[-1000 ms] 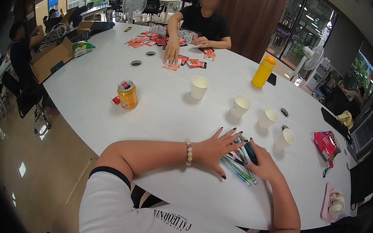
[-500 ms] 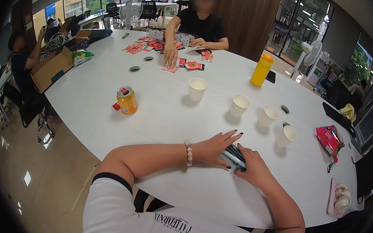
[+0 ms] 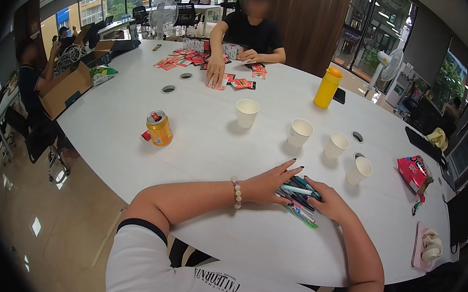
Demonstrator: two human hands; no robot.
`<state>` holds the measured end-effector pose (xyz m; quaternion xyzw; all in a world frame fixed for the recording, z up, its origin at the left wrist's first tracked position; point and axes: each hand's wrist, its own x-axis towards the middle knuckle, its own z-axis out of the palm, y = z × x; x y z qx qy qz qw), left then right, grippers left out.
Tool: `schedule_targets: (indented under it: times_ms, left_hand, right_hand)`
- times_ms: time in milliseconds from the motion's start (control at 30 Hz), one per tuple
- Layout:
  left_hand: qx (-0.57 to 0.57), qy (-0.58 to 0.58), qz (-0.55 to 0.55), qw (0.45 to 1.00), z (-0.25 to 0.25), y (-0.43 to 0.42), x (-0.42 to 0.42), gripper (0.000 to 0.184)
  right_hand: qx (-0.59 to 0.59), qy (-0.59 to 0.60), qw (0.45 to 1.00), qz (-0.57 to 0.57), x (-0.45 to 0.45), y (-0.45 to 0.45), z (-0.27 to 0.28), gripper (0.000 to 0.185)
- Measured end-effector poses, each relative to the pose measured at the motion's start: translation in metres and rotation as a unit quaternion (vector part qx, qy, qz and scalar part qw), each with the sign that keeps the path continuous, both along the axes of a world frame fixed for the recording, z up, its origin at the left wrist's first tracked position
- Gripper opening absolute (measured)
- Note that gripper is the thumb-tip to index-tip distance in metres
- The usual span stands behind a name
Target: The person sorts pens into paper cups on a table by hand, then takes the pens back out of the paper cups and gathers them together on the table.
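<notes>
Several pens (image 3: 297, 196) lie in a loose bundle on the table between my hands, dark, white, pink and bright green ones among them. My left hand (image 3: 270, 184), with a beaded bracelet (image 3: 236, 192) at the wrist, has its fingers spread along the left side of the bundle, touching it. On the other side, the fingers of my right hand (image 3: 329, 202) curl against the pen ends. Its grip is partly hidden. Beyond my hands stand white paper cups: one at centre (image 3: 247, 114), another (image 3: 301, 133), a third (image 3: 336, 145), and the nearest one (image 3: 359, 171).
An orange can (image 3: 159, 128) stands at left on the white table (image 3: 206, 149). A yellow bottle (image 3: 327, 88) stands far right, a red snack bag (image 3: 414, 174) nearer. Across the table, a person's hand (image 3: 215, 71) touches red packets (image 3: 243, 84). An open cardboard box (image 3: 66, 88) is at left.
The pens have spread out of the tight bundle onto the table, with more of them showing. My right hand has shifted slightly right and loosened. The other person's hand moved slightly.
</notes>
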<state>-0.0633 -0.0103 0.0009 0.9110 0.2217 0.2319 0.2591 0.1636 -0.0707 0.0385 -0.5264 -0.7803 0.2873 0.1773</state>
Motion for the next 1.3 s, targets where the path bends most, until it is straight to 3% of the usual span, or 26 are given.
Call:
schedule_targets:
  times_ms: [167, 600, 900, 1067, 1267, 1300]
  left_hand:
    - [-0.024, 0.014, 0.011, 1.0, 0.001, -0.003, -0.001, 0.085]
    - [0.02, 0.061, 0.016, 0.998, -0.001, -0.001, -0.001, 0.072]
    - [0.018, 0.018, 0.013, 1.0, -0.009, 0.005, 0.002, 0.067]
    - [0.105, 0.062, 0.037, 0.992, -0.018, 0.009, 0.003, 0.065]
    - [0.041, 0.051, 0.093, 0.993, -0.006, -0.001, 0.002, 0.064]
    - [0.01, 0.04, 0.092, 0.995, -0.007, -0.003, 0.006, 0.063]
  right_hand:
    - [0.159, -0.072, 0.983, 0.061, -0.001, 0.002, -0.009, 0.055]
    - [0.163, -0.203, 0.965, -0.024, -0.014, -0.008, -0.023, 0.071]
    - [0.173, -0.128, 0.976, 0.017, -0.013, -0.009, -0.019, 0.073]
    - [0.217, -0.14, 0.966, 0.01, 0.003, -0.016, -0.001, 0.071]
    - [0.201, -0.142, 0.964, -0.099, 0.046, -0.062, -0.024, 0.066]
    - [0.183, -0.077, 0.97, -0.141, 0.053, -0.07, -0.037, 0.064]
